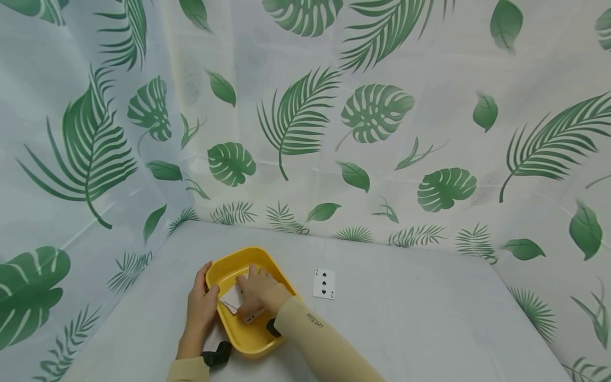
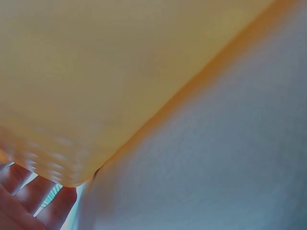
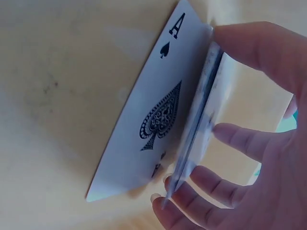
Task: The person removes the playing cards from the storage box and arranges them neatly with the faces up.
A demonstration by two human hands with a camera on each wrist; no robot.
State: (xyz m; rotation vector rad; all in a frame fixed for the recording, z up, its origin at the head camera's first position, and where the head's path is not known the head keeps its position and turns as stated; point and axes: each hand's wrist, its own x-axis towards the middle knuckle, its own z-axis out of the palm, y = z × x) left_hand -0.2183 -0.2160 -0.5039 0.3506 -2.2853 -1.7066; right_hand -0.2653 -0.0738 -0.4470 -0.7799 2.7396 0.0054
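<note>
A yellow plastic tub stands on the table, and my left hand grips its left side, thumb over the rim. In the left wrist view, fingers press against the tub's outer wall. Inside the tub, my right hand holds a small stack of playing cards on edge between thumb and fingertips. Beside that stack, an ace of spades lies face up on the tub floor. More white cards show at the hand's left; how many cannot be told.
A three of spades lies face up on the white table, right of the tub. Leaf-printed sheeting rises behind and along both sides. Each wrist wears a black device, the left one's near the tub's front corner.
</note>
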